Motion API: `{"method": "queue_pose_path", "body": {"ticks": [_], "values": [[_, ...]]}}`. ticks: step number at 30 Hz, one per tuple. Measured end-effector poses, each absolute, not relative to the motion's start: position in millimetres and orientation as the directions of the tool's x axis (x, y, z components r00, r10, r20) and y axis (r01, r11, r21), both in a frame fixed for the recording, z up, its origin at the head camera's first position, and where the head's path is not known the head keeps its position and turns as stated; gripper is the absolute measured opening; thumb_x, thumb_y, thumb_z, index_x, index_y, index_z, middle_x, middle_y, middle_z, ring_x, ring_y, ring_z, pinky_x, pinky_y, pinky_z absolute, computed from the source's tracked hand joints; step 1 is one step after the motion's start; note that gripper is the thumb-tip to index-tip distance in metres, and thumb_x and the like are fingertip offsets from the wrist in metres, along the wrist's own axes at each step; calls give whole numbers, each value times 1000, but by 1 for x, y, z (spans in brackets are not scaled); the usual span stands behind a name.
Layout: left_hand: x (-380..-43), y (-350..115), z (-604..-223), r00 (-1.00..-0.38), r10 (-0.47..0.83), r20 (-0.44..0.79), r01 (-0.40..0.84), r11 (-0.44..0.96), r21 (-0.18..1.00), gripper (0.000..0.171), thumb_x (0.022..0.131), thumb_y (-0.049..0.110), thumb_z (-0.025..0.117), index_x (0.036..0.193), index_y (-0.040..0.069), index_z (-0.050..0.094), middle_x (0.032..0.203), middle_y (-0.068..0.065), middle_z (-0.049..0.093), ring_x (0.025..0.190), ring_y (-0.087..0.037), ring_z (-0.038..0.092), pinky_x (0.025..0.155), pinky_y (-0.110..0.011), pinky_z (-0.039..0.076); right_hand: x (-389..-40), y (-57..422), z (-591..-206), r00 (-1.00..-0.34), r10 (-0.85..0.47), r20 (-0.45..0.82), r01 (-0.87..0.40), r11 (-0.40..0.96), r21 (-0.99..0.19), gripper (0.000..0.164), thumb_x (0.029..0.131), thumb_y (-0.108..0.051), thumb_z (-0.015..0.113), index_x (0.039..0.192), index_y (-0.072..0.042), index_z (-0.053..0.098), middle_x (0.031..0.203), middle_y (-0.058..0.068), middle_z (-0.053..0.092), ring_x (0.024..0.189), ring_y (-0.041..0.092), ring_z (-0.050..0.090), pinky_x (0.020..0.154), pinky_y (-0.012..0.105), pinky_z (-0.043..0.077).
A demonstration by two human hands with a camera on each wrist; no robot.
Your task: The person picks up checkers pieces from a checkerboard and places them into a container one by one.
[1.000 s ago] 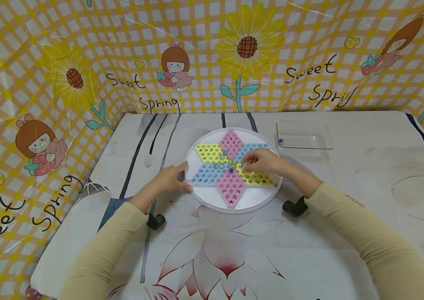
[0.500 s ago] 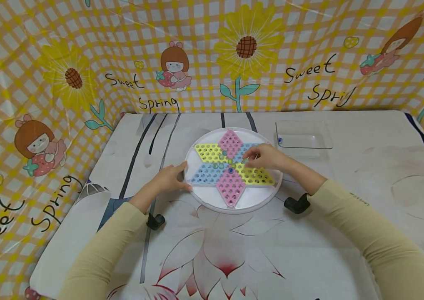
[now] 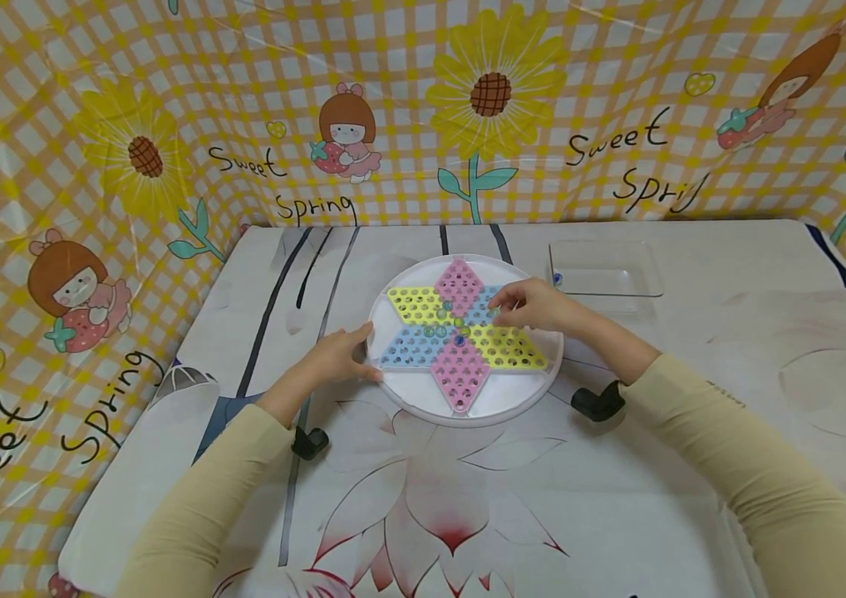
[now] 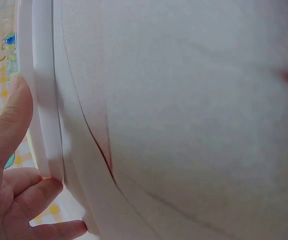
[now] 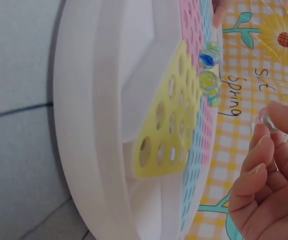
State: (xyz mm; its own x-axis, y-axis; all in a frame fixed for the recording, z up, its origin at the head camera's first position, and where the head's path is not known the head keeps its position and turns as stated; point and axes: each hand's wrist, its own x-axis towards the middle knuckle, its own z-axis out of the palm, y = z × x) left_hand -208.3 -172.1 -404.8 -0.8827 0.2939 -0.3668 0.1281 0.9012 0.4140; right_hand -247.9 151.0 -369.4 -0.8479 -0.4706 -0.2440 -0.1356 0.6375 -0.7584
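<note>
White worktop, carrying a round board with a holed star of pink, yellow and blue. Behind it to the right, a clear tray, containing one blue marble beside its left wall. Left hand spread against the board's rim; right hand over the board's right side, pinching one clear marble. Around the star's middle, several marbles; most visible holes bare. Probably midway in the work; filling or emptying, not possible to tell.

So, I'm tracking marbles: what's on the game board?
Several marbles cluster around the middle of the game board. In the head view, the right hand, pinching another marble, hides part of a blue section.
</note>
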Motion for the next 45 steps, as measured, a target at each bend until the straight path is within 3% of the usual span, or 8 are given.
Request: {"method": "queue_pose_path", "body": {"ticks": [18, 35, 45], "values": [[-207, -172, -403, -881, 284, -378, 114, 903, 413, 94, 75, 42, 72, 146, 11, 20, 145, -18, 31, 136, -40, 19, 106, -55, 24, -252, 163, -359, -865, -429, -260, -97, 652, -752, 32, 87, -20, 62, 114, -3, 58, 88, 6, 52, 75, 19, 46, 61, 27, 43], [-208, -174, -406, -884, 303, -356, 137, 897, 421, 93, 75, 41, 72, 146, 10, 21, 144, -19, 33, 135, -42, 21, 105, -55, 24, -254, 175, -349, -890, -381, -250, -50, 627, -777, 36, 87, -21, 62, 115, 0, 56, 87, 5, 54, 72, 19, 49, 62, 32, 43], [-208, -174, -405, -883, 297, -363, 129, 897, 422, 93, 75, 41, 72, 146, 10, 21, 144, -19, 32, 135, -42, 20, 105, -55, 24, -257, 181, -343, -906, -343, -250, -28, 636, -771, 39, 87, -24, 62, 118, -2, 55, 90, 5, 53, 73, 19, 48, 59, 27, 42]]}}
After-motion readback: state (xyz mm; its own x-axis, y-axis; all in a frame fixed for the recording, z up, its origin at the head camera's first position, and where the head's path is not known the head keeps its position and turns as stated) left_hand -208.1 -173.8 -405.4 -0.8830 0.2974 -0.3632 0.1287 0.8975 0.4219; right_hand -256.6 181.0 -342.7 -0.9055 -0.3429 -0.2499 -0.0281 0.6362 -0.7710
